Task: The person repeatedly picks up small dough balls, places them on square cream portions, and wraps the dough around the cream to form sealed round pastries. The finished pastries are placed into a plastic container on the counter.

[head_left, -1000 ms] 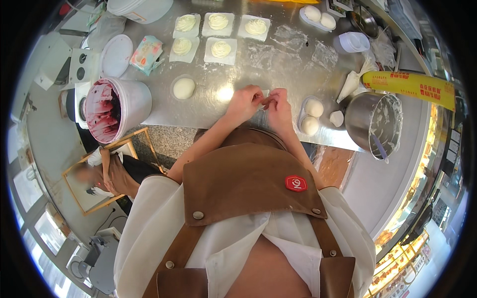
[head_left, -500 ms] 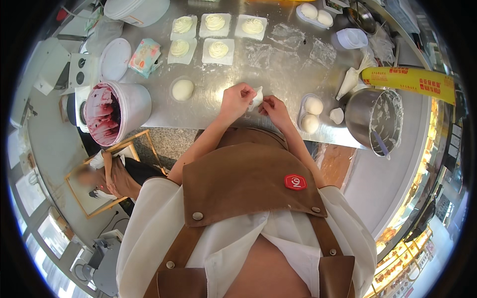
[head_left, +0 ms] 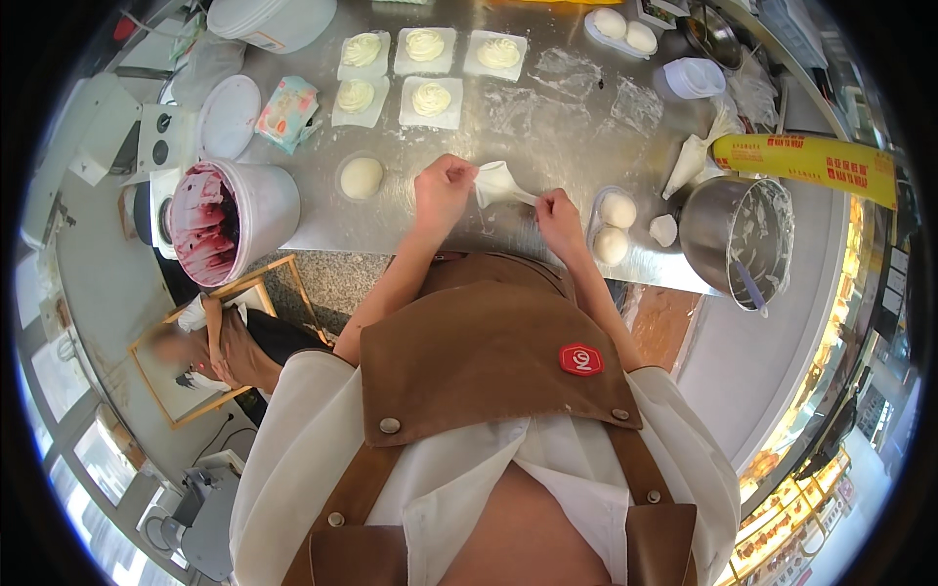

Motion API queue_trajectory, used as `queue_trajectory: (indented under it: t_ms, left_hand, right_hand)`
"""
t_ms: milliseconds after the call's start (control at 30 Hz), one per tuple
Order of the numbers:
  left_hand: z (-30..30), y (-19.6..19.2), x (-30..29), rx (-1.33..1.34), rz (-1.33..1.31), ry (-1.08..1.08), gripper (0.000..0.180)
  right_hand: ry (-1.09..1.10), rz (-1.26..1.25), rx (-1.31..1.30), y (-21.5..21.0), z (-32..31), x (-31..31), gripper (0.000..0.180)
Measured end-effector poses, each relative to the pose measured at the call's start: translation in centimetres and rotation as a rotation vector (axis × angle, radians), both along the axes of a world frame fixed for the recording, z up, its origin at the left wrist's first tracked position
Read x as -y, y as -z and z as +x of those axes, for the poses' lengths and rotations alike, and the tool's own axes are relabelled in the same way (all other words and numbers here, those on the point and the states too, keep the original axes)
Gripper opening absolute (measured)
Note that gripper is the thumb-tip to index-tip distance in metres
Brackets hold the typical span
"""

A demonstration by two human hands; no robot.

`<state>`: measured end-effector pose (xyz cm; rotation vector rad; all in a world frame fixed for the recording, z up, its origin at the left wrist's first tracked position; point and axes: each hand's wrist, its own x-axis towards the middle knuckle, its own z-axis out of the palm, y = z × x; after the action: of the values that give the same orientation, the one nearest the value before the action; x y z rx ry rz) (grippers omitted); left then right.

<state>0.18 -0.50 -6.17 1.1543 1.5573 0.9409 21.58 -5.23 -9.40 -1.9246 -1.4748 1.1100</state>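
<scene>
Hands moved apart since earlier frame; white wrap piece (head_left: 496, 183) now stretched between them, lifted just above steel counter (head_left: 576, 107). Left hand (head_left: 442, 188) fingers pinching one end, right hand (head_left: 558, 210) fingers pinching other. Dough ball (head_left: 362, 178) near left hand. Seems wrapping step underway.

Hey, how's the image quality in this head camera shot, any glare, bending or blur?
Head view: strong fisheye bending, black corners around the round image; the steel counter shows bright glare patches; the hands and the white piece between them look sharp; the right rim is washed out by warm light.
</scene>
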Motion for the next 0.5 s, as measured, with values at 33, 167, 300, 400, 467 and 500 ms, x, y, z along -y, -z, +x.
queue_trajectory:
  t_ms: [33,167,300,400,467,500]
  left_hand:
    - [0.4,0.0,0.2,-0.050,0.024,0.021,0.008]
    - [1.9,-1.7,0.7,-0.086,0.056,0.138,0.007]
    - [1.9,-1.9,1.1,-0.115,0.123,0.232,0.006]
    - [1.8,-1.7,1.1,-0.130,0.143,0.269,0.007]
    - [1.8,-1.6,1.1,-0.123,0.140,0.294,0.008]
    - [1.8,-1.5,1.1,-0.113,0.131,0.307,0.008]
  right_hand:
    - [-0.011,-0.027,-0.070,-0.5,-0.6,-0.3,0.016]
    - [-0.025,-0.094,-0.306,-2.3,-3.0,-1.4,0.017]
    - [0.052,-0.159,-0.465,-2.8,-4.0,-1.9,0.017]
    - [0.121,-0.207,-0.566,-3.3,-4.3,-1.8,0.015]
    - [0.149,-0.206,-0.591,-3.1,-4.5,-1.7,0.013]
    - [0.163,-0.205,-0.604,-3.0,-4.5,-1.6,0.012]
